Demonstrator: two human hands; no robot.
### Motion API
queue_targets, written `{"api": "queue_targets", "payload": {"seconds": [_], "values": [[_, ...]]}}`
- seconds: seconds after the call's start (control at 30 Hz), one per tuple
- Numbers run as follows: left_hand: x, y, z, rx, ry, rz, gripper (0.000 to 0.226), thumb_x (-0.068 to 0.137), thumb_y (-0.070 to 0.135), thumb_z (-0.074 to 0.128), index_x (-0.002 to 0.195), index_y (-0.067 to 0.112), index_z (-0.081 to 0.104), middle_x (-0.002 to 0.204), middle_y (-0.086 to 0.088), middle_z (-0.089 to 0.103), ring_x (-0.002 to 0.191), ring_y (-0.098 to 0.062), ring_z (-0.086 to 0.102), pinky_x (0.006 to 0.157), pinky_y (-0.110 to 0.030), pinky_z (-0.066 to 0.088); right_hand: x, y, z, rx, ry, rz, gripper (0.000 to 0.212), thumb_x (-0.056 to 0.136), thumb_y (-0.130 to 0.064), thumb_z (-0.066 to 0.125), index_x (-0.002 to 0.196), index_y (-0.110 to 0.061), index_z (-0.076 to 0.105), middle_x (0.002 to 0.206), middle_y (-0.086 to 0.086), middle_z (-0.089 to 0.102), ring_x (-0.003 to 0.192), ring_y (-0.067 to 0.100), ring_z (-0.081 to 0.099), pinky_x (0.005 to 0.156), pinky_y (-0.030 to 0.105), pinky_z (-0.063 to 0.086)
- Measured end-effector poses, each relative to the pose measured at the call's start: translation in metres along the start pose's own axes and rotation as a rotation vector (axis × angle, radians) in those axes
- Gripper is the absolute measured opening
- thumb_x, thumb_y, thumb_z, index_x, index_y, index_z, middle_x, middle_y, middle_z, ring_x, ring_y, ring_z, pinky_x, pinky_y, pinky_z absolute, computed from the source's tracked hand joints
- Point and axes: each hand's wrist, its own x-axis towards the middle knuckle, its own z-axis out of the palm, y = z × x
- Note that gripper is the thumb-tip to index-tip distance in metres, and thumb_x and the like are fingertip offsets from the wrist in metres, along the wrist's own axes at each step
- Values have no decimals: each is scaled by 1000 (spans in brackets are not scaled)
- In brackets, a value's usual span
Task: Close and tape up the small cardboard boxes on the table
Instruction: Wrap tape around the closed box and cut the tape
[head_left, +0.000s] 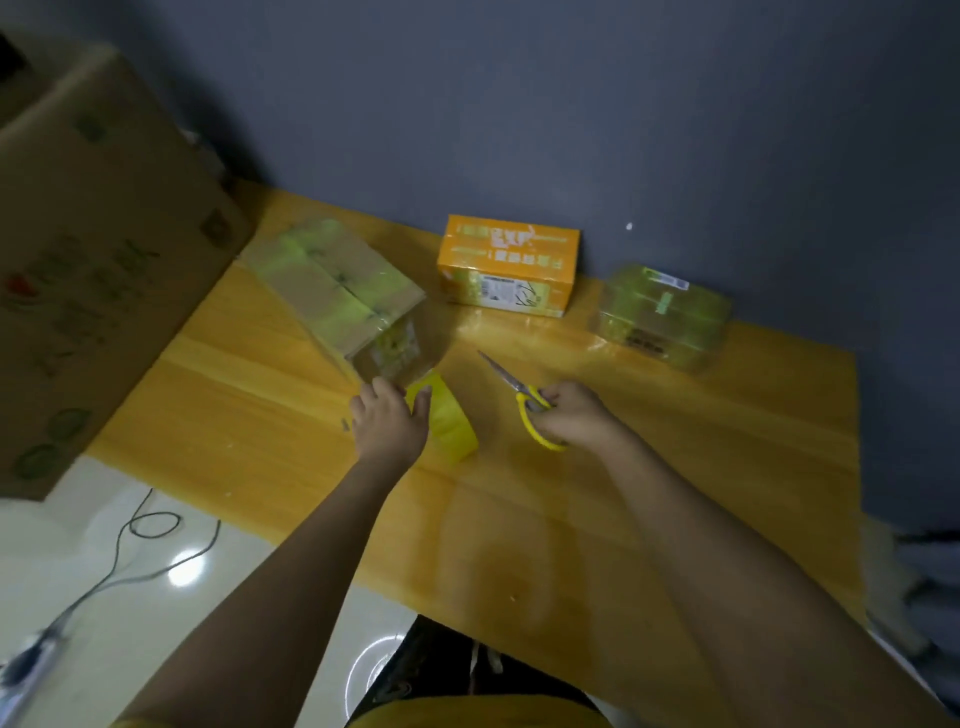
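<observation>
Centre frame, on a yellow-orange table (675, 441): left hand (387, 421) curled round a yellow tape roll (447, 421), right hand (569, 415) gripping yellow-handled scissors (524, 395), blades aimed toward upper left. Just above the left hand, a brown cardboard box (337, 291) — long axis running from upper left down toward the hands, nearer the left hand than the right. Flaps down, greenish clear tape already banding its top; a clear strip seemingly stretched from its near end to the roll, likely awaiting the cut. Behind, by the wall: an orange printed box (509, 265) and a tape-wrapped box (662, 317) — both well apart from the hands.
</observation>
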Motion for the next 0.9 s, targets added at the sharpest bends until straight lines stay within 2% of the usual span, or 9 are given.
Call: {"api": "queue_targets", "payload": {"seconds": [0.07, 0.13, 0.2, 0.27, 0.4, 0.57, 0.67, 0.73, 0.9], "values": [[8, -4, 0, -34, -58, -87, 63, 96, 48, 46, 126, -7, 41, 132, -26, 42, 126, -39, 36, 104, -43, 24, 18, -17, -14, 26, -81, -60, 23, 84, -37, 71, 88, -16, 63, 89, 5, 62, 83, 23, 59, 63, 27, 43], [14, -7, 2, -78, -118, -138, 72, 92, 50, 51, 131, -8, 35, 136, -28, 38, 129, -40, 34, 106, -42, 23, 32, -31, -26, -43, -136, -82, 50, 77, -43, 77, 112, -14, 57, 122, 6, 59, 109, 26, 58, 83, 32, 48], [20, -12, 6, -201, -180, -123, 72, 90, 46, 58, 132, -7, 35, 137, -27, 37, 130, -39, 35, 104, -41, 27, 43, -47, -38, -203, -204, -66, 85, 69, -59, 76, 132, -12, 43, 134, 4, 47, 120, 26, 50, 83, 32, 41], [23, -16, 10, -345, -244, -34, 72, 88, 37, 65, 137, -5, 33, 140, -24, 37, 134, -35, 35, 107, -40, 31, 54, -62, -47, -338, -283, -78, 101, 64, -67, 75, 139, -11, 36, 138, 3, 44, 119, 23, 48, 81, 30, 38], [26, -23, 20, -512, -251, 20, 82, 78, 18, 79, 139, -6, 29, 136, -23, 36, 135, -31, 34, 108, -44, 34, 69, -88, -59, -510, -404, -99, 96, 64, -70, 73, 132, -11, 40, 115, -4, 44, 100, 17, 47, 75, 29, 38], [28, -33, 31, -528, -242, -3, 94, 66, 24, 87, 135, -4, 29, 133, -16, 35, 127, -29, 40, 102, -42, 40, 84, -114, -57, -592, -506, -152, 77, 66, -66, 74, 118, -18, 45, 103, -7, 42, 91, 16, 46, 57, 24, 34], [29, -37, 35, -575, -244, 6, 101, 65, 23, 88, 140, 0, 23, 137, -13, 33, 125, -27, 43, 99, -42, 43, 94, -124, -50, -636, -524, -155, 55, 65, -65, 76, 84, -21, 49, 82, -9, 44, 74, 13, 47, 57, 27, 36], [29, -38, 37, -593, -252, -2, 106, 65, 22, 88, 142, 1, 19, 139, -12, 31, 124, -26, 43, 97, -40, 44, 100, -130, -47, -653, -533, -169, 55, 64, -65, 77, 66, -24, 41, 69, -7, 41, 62, 12, 42, 58, 30, 36], [31, -40, 39, -616, -260, -10, 117, 62, 21, 90, 147, 3, 11, 142, -14, 30, 129, -27, 38, 101, -43, 42, 107, -133, -36, -681, -452, -252, 57, 61, -59, 82, 91, -16, 58, 94, 1, 57, 87, 21, 55, 67, 32, 42]]}}
